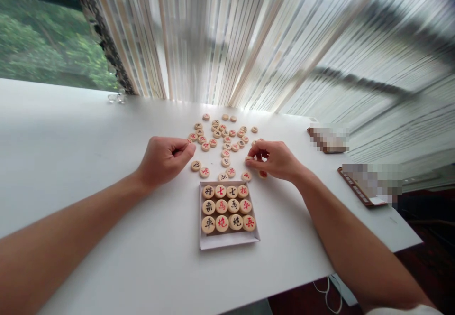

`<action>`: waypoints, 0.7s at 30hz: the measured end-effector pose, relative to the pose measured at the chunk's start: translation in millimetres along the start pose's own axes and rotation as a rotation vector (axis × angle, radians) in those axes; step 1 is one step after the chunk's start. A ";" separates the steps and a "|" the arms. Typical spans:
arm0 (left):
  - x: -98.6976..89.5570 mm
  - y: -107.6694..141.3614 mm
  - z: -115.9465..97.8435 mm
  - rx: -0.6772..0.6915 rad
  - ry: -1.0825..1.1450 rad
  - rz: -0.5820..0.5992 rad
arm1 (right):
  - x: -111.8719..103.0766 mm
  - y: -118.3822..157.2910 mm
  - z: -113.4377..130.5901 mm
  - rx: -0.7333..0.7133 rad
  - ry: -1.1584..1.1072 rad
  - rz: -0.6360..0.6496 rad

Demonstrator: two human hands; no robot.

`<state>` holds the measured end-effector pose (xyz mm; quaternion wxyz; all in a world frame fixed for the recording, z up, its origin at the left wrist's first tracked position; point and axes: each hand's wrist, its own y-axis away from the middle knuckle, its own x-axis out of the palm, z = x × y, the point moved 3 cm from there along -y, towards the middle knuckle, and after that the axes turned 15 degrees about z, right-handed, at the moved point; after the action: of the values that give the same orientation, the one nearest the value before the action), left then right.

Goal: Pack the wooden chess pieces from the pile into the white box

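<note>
Just in front of me on the white table stands a shallow light-coloured box (231, 244) with round wooden Chinese chess pieces (221, 206) in three rows, marked in black or red. Beyond it, more loose pieces (226, 145) lie scattered, some touching. My left hand (167, 161) is closed at the left of the scatter, beside a red-marked piece; whatever its fingers hold is hidden. On the right, my right hand (272, 159) pinches a Chinese chess piece (248, 158) between thumb and fingers, above the table. A red-marked piece (263, 174) lies under this hand.
Two brown-edged items (355, 189), partly blurred out, lie at the table's right side. A striped string curtain (213, 44) hangs behind the table, with a window at the left. Clear ornaments (116, 98) rest near the back left. A white cable (327, 291) hangs below the front edge.
</note>
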<state>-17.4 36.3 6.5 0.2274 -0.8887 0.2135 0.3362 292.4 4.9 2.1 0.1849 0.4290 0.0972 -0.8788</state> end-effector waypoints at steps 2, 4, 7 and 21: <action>-0.2 0.1 0.3 0.016 0.007 0.001 | 0.8 -0.6 0.6 0.006 -0.060 -0.086; -0.5 0.6 -1.1 0.039 0.014 0.001 | 1.4 -0.7 5.5 -0.001 -0.221 -0.191; 1.2 2.8 -7.4 0.066 0.052 -0.009 | 7.7 -0.3 19.7 -0.020 -0.527 -0.259; 37.5 18.2 -34.1 0.039 0.616 0.248 | 51.2 11.0 66.8 0.041 -1.088 -0.021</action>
<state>15.7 -5.5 -1.5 0.1265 -0.9112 0.3853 0.0729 220.0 -39.5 2.5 0.1915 -0.0854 -0.0255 -0.9774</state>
